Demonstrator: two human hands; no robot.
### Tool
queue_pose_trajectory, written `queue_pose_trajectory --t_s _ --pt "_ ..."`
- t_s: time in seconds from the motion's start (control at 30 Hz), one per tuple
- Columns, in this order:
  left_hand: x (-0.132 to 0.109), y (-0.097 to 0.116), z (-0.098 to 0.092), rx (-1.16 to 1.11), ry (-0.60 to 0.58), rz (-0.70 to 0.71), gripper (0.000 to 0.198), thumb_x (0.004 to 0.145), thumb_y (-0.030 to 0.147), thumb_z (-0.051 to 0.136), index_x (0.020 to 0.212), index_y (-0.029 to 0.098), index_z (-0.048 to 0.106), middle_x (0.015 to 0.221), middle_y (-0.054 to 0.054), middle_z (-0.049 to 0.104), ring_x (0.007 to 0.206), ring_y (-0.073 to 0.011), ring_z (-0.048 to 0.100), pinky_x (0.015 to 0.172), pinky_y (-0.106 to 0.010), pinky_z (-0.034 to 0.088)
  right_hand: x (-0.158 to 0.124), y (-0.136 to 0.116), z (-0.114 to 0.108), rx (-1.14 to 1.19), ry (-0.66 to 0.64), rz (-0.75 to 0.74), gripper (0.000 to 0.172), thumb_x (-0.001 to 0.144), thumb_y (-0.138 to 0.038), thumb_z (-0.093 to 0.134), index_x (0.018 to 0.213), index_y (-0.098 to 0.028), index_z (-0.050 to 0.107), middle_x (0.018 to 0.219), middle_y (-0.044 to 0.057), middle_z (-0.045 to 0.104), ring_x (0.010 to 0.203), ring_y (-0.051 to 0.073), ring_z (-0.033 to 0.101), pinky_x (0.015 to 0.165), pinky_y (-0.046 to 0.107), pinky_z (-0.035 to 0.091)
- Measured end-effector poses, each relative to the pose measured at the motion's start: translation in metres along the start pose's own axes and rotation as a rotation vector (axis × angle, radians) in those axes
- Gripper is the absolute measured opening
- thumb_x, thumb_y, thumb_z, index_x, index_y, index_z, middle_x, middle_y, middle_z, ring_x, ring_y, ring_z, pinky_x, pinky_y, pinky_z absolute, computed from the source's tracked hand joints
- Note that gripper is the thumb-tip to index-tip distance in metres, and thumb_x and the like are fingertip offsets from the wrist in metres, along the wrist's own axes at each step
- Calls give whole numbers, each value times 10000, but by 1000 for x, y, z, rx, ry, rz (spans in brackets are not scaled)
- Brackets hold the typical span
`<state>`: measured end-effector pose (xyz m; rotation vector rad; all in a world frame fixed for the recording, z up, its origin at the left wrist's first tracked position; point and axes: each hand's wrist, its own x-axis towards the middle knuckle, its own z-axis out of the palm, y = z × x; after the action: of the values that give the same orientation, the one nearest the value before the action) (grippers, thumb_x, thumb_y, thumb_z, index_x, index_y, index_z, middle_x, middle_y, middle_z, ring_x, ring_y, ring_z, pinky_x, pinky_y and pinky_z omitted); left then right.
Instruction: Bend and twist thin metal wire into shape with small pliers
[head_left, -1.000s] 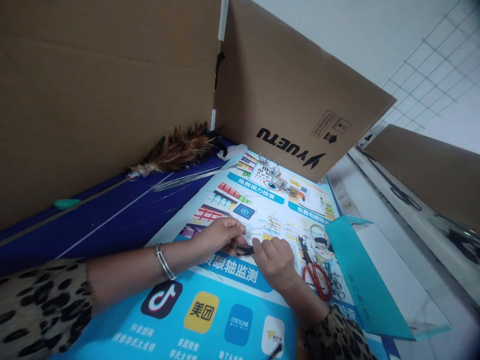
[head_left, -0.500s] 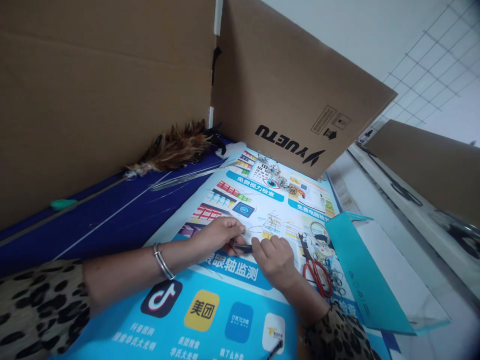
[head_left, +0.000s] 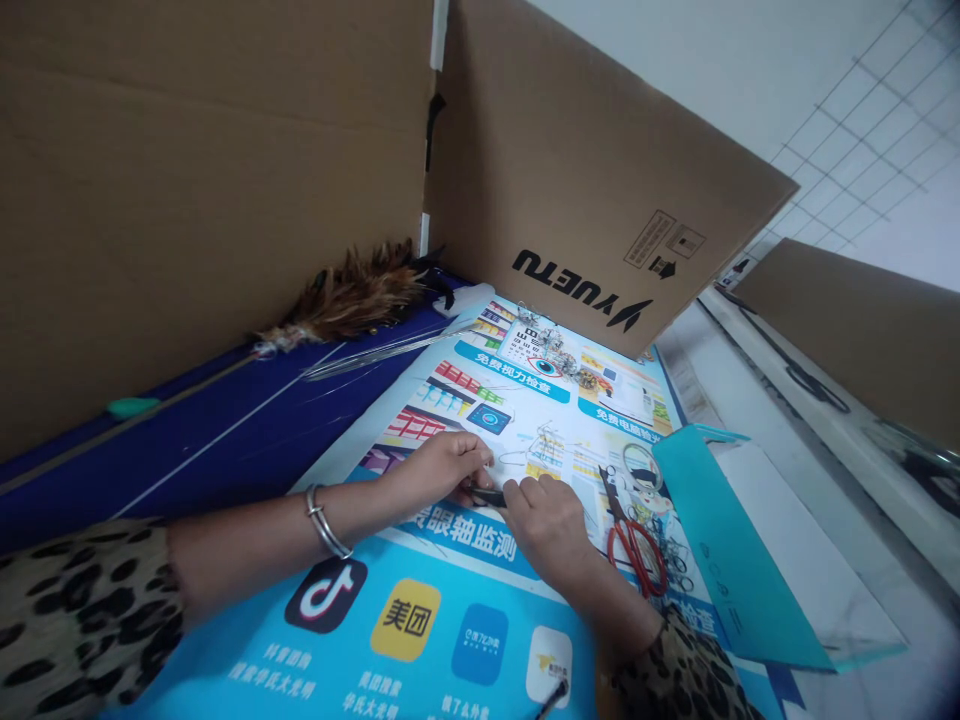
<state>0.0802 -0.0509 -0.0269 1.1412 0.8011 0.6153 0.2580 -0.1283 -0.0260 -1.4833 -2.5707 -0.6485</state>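
Observation:
My right hand (head_left: 549, 525) is closed in a fist around a dark, narrow pliers-like tool (head_left: 487, 496), whose tip points left toward my other hand. Most of the tool is hidden in the fist. My left hand (head_left: 442, 470) pinches at that tip, with thumb and forefinger close together; what it holds is too small to make out. Just beyond the hands, thin bent wires (head_left: 544, 447) lie on the printed poster (head_left: 420, 560). Red-handled scissors (head_left: 636, 555) rest to the right of my right hand, among small coiled wire pieces (head_left: 677, 565).
A teal and white open box (head_left: 742, 560) stands at the right. Cardboard panels (head_left: 585, 180) wall off the back and left. A feather duster (head_left: 352, 295) and long straight wires (head_left: 390, 350) lie on the blue surface at left. More wire pieces (head_left: 559, 350) sit at the poster's far end.
The dark tool's tip tilts slightly differently between my fingers. Both hands stay in nearly the same place, and the view has shifted very slightly.

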Motion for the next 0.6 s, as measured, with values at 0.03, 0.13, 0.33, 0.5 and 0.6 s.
queue_pose_trajectory --t_s 0.03,0.13,0.33,0.5,0.6 --pt "-1 1 0 11 2 -1 281 756 436 574 753 156 566 673 -15 640 567 -139 598 499 -246 483 0 -1 1 24 -8 16 153 871 -326 500 832 -183 540 722 36 540 689 173 451 594 300 266" --pt "-3 4 1 50 0 8 274 764 432 560 778 159 576 694 -23 652 611 -154 609 517 -251 485 1 -3 2 104 -25 74 210 858 -384 518 779 -190 541 713 28 559 691 170 478 586 291 271" --pt "-7 9 2 185 -3 85 265 779 413 532 719 164 598 716 -27 659 631 -165 605 548 -258 488 6 -6 -5 217 -149 193 278 835 -462 531 770 -198 587 722 19 616 696 158 546 563 258 284" --pt "-11 12 2 297 -9 151 271 815 409 479 745 179 604 765 -33 675 652 -175 616 576 -262 485 10 -6 -12 273 -242 269 302 823 -500 527 757 -215 604 730 6 641 692 152 576 540 245 278" --pt "-13 12 2 391 -1 233 269 834 396 459 747 196 616 766 -20 676 674 -176 612 597 -252 467 11 -4 -13 325 -270 278 286 832 -492 517 774 -227 609 743 -7 650 692 142 583 530 239 269"
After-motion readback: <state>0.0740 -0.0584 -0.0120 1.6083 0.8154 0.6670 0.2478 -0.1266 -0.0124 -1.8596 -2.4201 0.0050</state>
